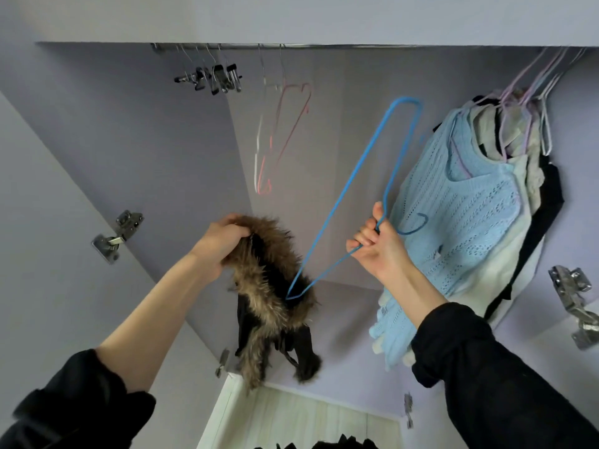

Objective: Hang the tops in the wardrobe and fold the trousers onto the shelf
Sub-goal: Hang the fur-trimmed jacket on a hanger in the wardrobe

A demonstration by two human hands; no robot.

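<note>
L hand (220,241) grips fur-trimmed top (272,286) by collar, held open | R hand (377,244) clutches blue hanger (366,196) at neck, end angled into collar | rail (324,46) w/ room btwn hangers

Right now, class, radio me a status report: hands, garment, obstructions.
Left hand grips fur-trimmed top. Right hand holds blue hanger, one end in the collar. Rail unobstructed.

rail (324,45): clip hangers (214,76) left | two empty hangers (278,131) centre | tops (479,202) right
</note>
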